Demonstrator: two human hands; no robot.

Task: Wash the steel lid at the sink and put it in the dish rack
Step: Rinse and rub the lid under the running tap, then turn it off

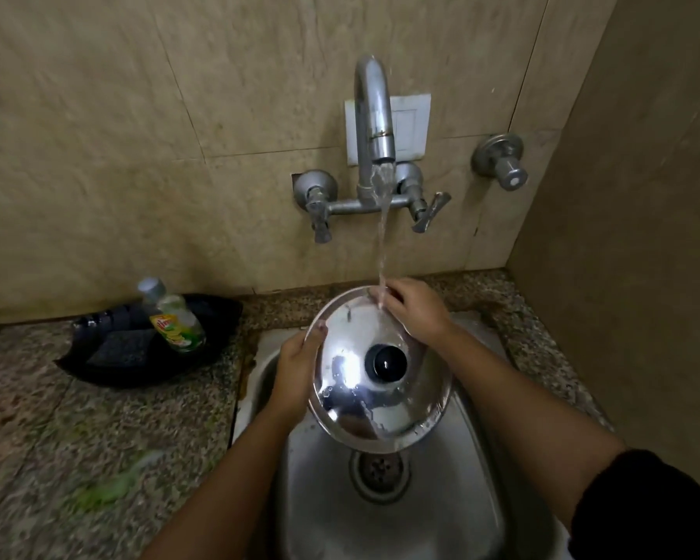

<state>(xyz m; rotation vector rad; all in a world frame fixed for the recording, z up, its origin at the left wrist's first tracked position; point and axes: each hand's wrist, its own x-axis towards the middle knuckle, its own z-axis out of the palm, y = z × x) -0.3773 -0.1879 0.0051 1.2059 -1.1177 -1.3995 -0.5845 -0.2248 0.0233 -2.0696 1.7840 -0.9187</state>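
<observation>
Rinsing is under way: the lid [374,367] sits tilted over the sink [441,499], knob [385,362] facing up, likely so water sheets off toward the drain [377,470] below it. The left hand [298,375] has its fingers clenched on the lid's left rim, steadying it. The right hand [415,311] rests on the far rim, fingers curled over the edge where the stream lands, probably rubbing. Left of the left hand's fingers, on the tabletop [98,438], a black tray [102,371] holds a soap bottle [174,317]. Beyond the right hand's fingers the tap [374,115] runs. No dish rack is in view.
</observation>
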